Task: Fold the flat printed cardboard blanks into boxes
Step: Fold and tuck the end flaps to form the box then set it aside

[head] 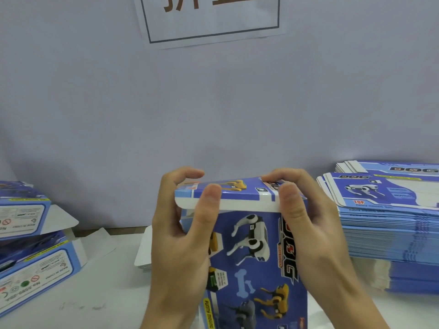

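A person holds a blue printed cardboard box, decorated with white and yellow robot dogs and the word "DOG", upright near the front edge of the white tabletop, about midway along it. The left hand grips the box's left side, its thumb bent up over the white fold line of the top flap and its fingers curled above the flap's far edge. The right hand grips the right side in the same way, thumb pressed on the fold line and fingers hooked over the flap's far right corner. The flap lies almost level across the box's open end. Toward the tabletop's right edge stands a tall stack of flat blue printed cardboard blanks, the uppermost showing a white robot dog and a red "TOP" mark. Along the left edge lie two folded blue boxes, one on the other, with white end flaps hanging open. A small pile of white rounded card pieces rests on the tabletop just left of the left hand. Behind the tabletop rises a pale lilac wall carrying a white paper sign with a dark frame.
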### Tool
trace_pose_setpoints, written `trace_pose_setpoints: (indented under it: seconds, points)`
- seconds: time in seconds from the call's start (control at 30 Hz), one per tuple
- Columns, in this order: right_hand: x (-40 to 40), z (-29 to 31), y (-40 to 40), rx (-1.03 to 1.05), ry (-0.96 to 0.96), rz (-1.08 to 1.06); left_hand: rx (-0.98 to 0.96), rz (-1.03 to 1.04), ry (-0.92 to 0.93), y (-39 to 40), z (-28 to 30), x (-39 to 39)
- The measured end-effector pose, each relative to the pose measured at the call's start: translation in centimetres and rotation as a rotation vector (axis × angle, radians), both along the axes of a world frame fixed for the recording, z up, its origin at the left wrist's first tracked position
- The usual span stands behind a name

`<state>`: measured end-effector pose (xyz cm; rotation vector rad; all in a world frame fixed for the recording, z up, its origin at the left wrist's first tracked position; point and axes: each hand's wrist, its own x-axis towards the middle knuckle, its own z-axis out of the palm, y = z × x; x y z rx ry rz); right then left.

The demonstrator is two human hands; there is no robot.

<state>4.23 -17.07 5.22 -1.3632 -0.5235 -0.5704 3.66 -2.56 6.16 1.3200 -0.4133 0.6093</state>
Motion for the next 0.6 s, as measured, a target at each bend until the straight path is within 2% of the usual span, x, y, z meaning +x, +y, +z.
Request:
trace_pose_setpoints:
  seconds: [0.07, 0.23, 0.4, 0.6]
  points:
    - [0.00, 0.09, -0.15, -0.013, 0.013, -0.003, -0.026, -0.008, 0.028, -0.18, -0.02, 0.03]
    - [-0.34, 0.09, -0.80, 0.015, 0.059, 0.227, -0.057, 0.010, 0.041, -0.06, 0.02, 0.19]
    - [-0.56, 0.38, -0.58, 0.000, 0.090, 0.208, -0.022, 0.019, 0.029, 0.23, -0.10, 0.28]
    - [-0.27, 0.30, -0.43, 0.029, 0.052, 0.085, 0.056, -0.019, -0.007, 0.39, -0.55, 0.11]
